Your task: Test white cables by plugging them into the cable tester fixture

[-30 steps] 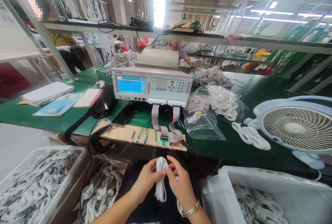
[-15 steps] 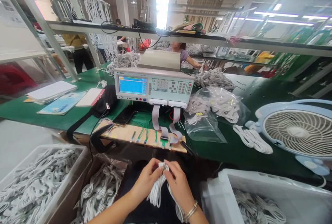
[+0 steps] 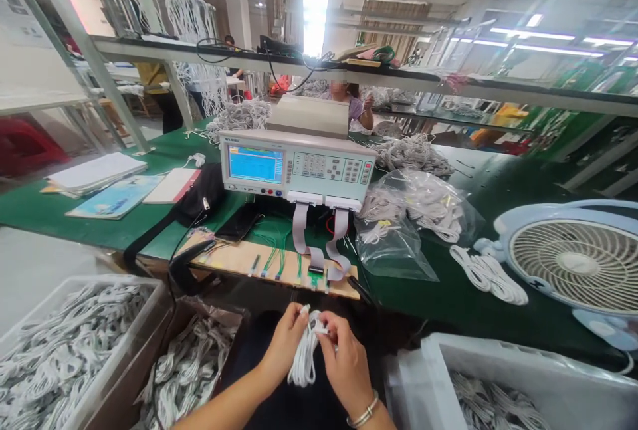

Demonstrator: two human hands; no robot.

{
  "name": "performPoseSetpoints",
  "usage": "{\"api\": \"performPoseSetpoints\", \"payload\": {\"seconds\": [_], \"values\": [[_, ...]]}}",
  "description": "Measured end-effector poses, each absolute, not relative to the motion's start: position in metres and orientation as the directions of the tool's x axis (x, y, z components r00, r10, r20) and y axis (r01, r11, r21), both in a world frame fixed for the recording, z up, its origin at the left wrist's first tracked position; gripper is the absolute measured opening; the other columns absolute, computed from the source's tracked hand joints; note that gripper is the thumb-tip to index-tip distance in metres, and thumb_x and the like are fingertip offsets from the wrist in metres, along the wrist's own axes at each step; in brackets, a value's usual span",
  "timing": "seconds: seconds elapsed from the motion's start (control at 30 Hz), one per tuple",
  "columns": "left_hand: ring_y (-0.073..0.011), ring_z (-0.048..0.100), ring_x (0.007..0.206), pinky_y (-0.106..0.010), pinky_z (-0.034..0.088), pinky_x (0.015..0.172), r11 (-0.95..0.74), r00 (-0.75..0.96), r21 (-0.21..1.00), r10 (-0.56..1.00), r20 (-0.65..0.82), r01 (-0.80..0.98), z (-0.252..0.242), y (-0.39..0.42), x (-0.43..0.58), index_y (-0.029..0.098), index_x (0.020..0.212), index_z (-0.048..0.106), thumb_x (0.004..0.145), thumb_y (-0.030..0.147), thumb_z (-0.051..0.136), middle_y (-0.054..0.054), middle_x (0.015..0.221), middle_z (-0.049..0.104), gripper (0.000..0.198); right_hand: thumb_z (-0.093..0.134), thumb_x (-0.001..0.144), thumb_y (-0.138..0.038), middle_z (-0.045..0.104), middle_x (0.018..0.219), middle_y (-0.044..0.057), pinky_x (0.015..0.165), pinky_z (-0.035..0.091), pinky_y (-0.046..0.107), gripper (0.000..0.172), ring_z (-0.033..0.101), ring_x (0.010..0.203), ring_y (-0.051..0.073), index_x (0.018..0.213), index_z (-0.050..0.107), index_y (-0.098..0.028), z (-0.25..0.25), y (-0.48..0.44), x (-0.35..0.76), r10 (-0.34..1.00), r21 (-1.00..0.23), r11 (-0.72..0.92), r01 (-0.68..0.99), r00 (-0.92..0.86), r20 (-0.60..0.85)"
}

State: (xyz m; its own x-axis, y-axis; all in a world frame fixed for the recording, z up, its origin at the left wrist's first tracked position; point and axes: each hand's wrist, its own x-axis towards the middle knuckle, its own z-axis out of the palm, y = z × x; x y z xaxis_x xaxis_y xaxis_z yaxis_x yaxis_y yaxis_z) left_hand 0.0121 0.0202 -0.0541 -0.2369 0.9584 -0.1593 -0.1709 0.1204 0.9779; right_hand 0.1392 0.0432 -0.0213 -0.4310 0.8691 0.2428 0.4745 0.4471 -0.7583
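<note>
I hold a coiled bundle of thin white cable [image 3: 304, 357] over my lap, just below the front edge of the green worktop [image 3: 448, 284]. My left hand [image 3: 285, 345] pinches the top of the coil near one small white plug end, and my right hand [image 3: 343, 363] pinches the other side, fingertips closed on the strands. The loops hang loose beneath my hands, so the bundle looks gathered but neither plug is in the pale wooden connector board [image 3: 269, 264] wired to the grey tester with the blue screen [image 3: 298, 167]. Judging by that, testing this cable is not yet done. Grey bins of white cables [image 3: 64, 343] sit left, and a white bin [image 3: 498, 383] right.
</note>
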Motion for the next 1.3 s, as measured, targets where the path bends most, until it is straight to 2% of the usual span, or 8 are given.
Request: {"api": "performPoseSetpoints", "payload": {"seconds": [0.07, 0.17, 0.3, 0.47, 0.63, 0.87, 1.1, 1.3], "values": [[-0.0092, 0.039, 0.056, -0.021, 0.033, 0.053, 0.151, -0.239, 0.950, 0.946, -0.219, -0.272, -0.057, 0.026, 0.013, 0.017, 0.073, 0.042, 0.073, 0.049, 0.043, 0.004, 0.062, 0.042, 0.032, 0.044, 0.080, -0.025, 0.061, 0.082, 0.005, 0.069, 0.043, 0.028, 0.015, 0.057, 0.075, 0.018, 0.093, 0.046, -0.019, -0.025, 0.045, 0.136, 0.901, -0.845, 0.365, 0.392, -0.377, 0.214], [-0.0078, 0.038, 0.053, -0.020, 0.031, 0.051, 0.192, -0.235, 0.949, 0.939, -0.252, -0.252, -0.052, 0.034, 0.011, 0.016, 0.068, 0.043, 0.069, 0.047, 0.050, 0.005, 0.057, 0.041, 0.031, 0.050, 0.077, -0.035, 0.063, 0.071, 0.005, 0.060, 0.045, 0.028, 0.024, 0.058, 0.065, 0.019, 0.092, 0.049, -0.016, -0.028, 0.057, 0.133, 0.954, -0.973, 0.070, 0.219, -0.299, 0.001], [-0.0065, 0.040, 0.051, -0.018, 0.030, 0.049, 0.316, -0.088, 0.909, 0.932, -0.351, -0.273, -0.036, 0.038, -0.001, 0.015, 0.066, 0.046, 0.065, 0.041, 0.057, 0.005, 0.055, 0.044, 0.029, 0.062, 0.066, -0.042, 0.065, 0.066, 0.008, 0.052, 0.045, 0.028, 0.035, 0.059, 0.059, 0.020, 0.083, 0.060, -0.011, -0.029, 0.079, 0.134, 0.918, -0.974, -0.225, 0.024, -0.330, -0.220], [-0.0059, 0.044, 0.053, -0.018, 0.035, 0.051, 0.407, 0.022, 0.806, 0.897, -0.441, -0.431, -0.026, 0.041, -0.013, 0.014, 0.068, 0.048, 0.063, 0.041, 0.060, 0.000, 0.065, 0.053, 0.029, 0.066, 0.064, -0.033, 0.066, 0.066, 0.007, 0.056, 0.044, 0.027, 0.028, 0.058, 0.059, 0.017, 0.081, 0.063, -0.011, -0.030, 0.089, 0.133, 0.924, -0.974, -0.225, -0.003, -0.317, -0.213], [-0.0045, 0.045, 0.050, -0.016, 0.037, 0.050, 0.445, 0.052, 0.735, 0.870, -0.491, -0.511, -0.025, 0.044, -0.017, 0.014, 0.066, 0.047, 0.062, 0.038, 0.062, 0.000, 0.063, 0.055, 0.028, 0.063, 0.067, -0.034, 0.064, 0.061, 0.006, 0.049, 0.044, 0.027, 0.024, 0.056, 0.050, 0.016, 0.077, 0.062, -0.012, -0.030, 0.085, 0.122, 0.906, -0.926, -0.340, -0.165, -0.321, -0.276], [-0.0050, 0.047, 0.049, -0.016, 0.038, 0.049, 0.435, -0.006, 0.725, 0.855, -0.518, -0.534, -0.022, 0.049, -0.012, 0.014, 0.062, 0.047, 0.058, 0.034, 0.066, -0.001, 0.061, 0.057, 0.028, 0.062, 0.068, -0.032, 0.066, 0.074, 0.008, 0.060, 0.044, 0.027, 0.027, 0.058, 0.066, 0.020, 0.087, 0.062, -0.012, -0.013, 0.083, 0.136, 0.946, -0.994, -0.091, 0.061, -0.308, -0.105], [-0.0059, 0.042, 0.041, -0.019, 0.032, 0.043, 0.157, -0.263, 0.731, 0.866, -0.425, -0.664, -0.026, 0.047, 0.018, 0.014, 0.055, 0.046, 0.061, 0.034, 0.064, 0.002, 0.049, 0.051, 0.028, 0.063, 0.067, -0.032, 0.065, 0.069, 0.005, 0.043, 0.036, 0.019, 0.026, 0.047, 0.046, 0.009, 0.086, 0.061, -0.013, -0.018, 0.076, 0.147, 0.934, -0.967, -0.249, -0.064, -0.282, -0.221], [-0.0065, 0.042, 0.045, -0.020, 0.031, 0.047, 0.155, -0.227, 0.720, 0.886, -0.404, -0.676, -0.036, 0.048, 0.015, 0.012, 0.062, 0.053, 0.056, 0.037, 0.068, 0.002, 0.052, 0.049, 0.030, 0.067, 0.063, -0.026, 0.065, 0.072, 0.005, 0.040, 0.034, 0.016, 0.025, 0.044, 0.043, 0.006, 0.084, 0.059, -0.014, -0.025, 0.074, 0.140, 0.880, -0.821, -0.466, -0.330, -0.263, -0.394]]}}
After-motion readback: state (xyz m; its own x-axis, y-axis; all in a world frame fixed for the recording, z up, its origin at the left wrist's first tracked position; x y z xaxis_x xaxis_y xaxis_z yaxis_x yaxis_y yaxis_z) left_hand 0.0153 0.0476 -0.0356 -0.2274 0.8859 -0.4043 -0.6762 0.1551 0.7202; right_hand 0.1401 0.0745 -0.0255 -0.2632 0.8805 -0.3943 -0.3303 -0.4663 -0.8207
